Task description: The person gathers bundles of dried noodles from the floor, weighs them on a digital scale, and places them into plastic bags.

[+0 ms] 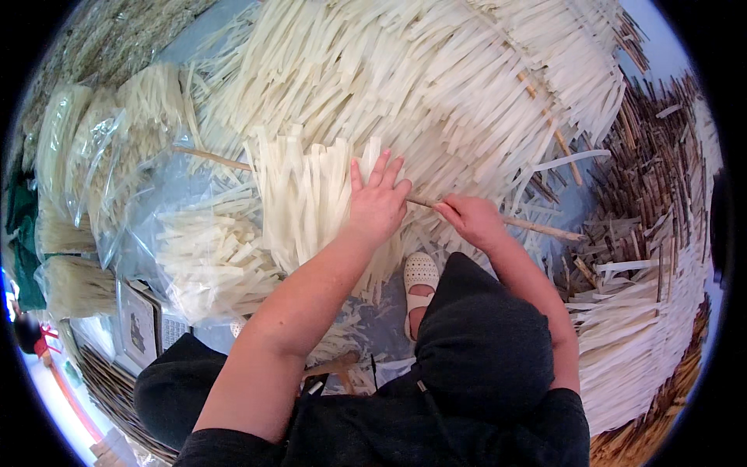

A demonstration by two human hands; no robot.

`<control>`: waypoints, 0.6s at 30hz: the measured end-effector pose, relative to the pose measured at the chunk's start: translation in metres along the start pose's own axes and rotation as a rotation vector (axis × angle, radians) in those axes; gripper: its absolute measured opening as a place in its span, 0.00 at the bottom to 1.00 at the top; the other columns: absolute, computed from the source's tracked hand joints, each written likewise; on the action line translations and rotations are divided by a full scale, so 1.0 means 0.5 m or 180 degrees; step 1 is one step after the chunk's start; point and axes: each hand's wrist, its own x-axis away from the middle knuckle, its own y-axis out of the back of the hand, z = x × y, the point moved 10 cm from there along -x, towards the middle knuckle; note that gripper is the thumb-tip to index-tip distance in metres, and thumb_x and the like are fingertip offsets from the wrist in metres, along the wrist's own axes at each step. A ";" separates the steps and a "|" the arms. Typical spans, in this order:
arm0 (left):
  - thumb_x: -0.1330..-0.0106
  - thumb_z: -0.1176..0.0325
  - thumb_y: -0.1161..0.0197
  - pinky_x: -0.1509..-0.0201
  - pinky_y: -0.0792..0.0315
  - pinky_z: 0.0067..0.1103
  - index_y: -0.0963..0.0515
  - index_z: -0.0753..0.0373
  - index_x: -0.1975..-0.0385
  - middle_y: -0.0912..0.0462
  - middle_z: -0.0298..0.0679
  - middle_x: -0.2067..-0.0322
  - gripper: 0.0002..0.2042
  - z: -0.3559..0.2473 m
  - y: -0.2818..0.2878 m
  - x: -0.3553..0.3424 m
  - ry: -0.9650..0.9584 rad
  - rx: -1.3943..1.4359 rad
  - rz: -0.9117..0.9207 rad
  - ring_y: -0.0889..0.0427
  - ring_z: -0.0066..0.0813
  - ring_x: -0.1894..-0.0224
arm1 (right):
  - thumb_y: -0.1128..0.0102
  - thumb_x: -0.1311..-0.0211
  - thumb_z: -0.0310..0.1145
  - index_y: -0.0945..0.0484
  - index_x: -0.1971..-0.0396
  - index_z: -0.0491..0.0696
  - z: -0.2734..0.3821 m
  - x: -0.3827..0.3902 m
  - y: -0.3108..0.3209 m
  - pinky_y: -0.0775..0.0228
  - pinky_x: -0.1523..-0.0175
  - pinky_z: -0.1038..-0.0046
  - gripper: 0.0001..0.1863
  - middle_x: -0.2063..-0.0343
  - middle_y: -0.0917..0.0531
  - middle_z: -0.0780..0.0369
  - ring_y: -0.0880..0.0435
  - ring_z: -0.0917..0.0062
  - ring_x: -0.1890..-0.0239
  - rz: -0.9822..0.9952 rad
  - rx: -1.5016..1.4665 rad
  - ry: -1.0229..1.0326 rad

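Observation:
My right hand point(475, 222) is closed round a thin wooden stick point(545, 229) that runs sideways in front of me. A row of pale, flat dried noodles point(299, 194) hangs over the stick's left part. My left hand point(379, 204) lies on the right end of this row, palm down, its fingers spread. The stick's left tip shows beyond the noodles. Behind both hands spreads a large layered heap of the same noodles point(373, 70).
A clear plastic bag point(210, 261) of noodles lies at left, with bagged bundles point(156, 105) behind it. A scale point(140, 327) stands near my left knee. Bare dark sticks point(646, 163) are piled at right, above more noodles point(622, 358). My shoe point(421, 272) is below the stick.

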 end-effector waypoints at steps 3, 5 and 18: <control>0.46 0.64 0.37 0.32 0.62 0.57 0.25 0.51 0.59 0.38 0.37 0.37 0.13 -0.001 0.014 -0.004 0.0125 0.0041 -0.0004 0.52 0.38 0.28 | 0.43 0.39 0.46 0.25 0.75 0.50 0.012 0.036 0.062 0.32 0.69 0.60 0.15 0.78 0.22 0.59 0.21 0.60 0.72 -0.0635 0.0288 0.0281; 0.46 0.65 0.38 0.31 0.64 0.58 0.25 0.52 0.60 0.37 0.37 0.37 0.13 0.003 0.024 -0.004 0.0165 0.0176 -0.0021 0.52 0.37 0.28 | 0.42 0.40 0.47 0.25 0.74 0.50 0.001 0.074 0.102 0.33 0.71 0.62 0.15 0.79 0.23 0.60 0.22 0.62 0.73 -0.0842 0.0640 0.0486; 0.50 0.61 0.32 0.37 0.40 0.44 0.19 0.48 0.61 0.29 0.36 0.48 0.14 0.197 0.015 0.078 0.1129 0.0500 0.0087 0.41 0.37 0.35 | 0.34 0.49 0.44 0.24 0.68 0.48 -0.114 0.362 0.412 0.34 0.68 0.62 0.16 0.78 0.26 0.60 0.24 0.63 0.73 -0.1005 0.2422 0.0532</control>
